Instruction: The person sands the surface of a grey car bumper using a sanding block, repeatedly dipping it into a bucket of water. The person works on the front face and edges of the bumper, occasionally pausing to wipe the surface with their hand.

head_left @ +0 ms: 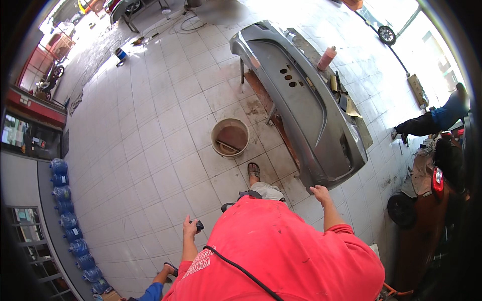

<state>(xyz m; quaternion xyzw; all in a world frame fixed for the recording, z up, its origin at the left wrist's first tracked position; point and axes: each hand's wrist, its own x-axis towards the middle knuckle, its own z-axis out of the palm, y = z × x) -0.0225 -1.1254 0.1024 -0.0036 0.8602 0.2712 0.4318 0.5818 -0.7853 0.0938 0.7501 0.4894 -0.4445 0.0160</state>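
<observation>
My left hand (189,227) is closed around a small black object (200,226) whose kind I cannot make out. It hangs at my left side, away from other things. On my right, my right hand (320,192) is beside the near corner of a grey car bumper (301,100), fingers loosely bent with nothing visible in them. Whether the fingertips touch the bumper I cannot tell. The bumper lies lengthwise on a metal-legged stand (271,114), its surface dull grey, with several oval holes. Left of it, a bucket (215,143) on the floor holds brownish liquid and a stick-like piece.
Behind the bumper stands a pink bottle (327,58). Blue water jugs (79,247) line the left wall. Another person (432,120) is at the far right, near a car wheel (401,209). Someone's sandalled foot (170,270) shows at lower left. A blue can (120,53) stands farther off.
</observation>
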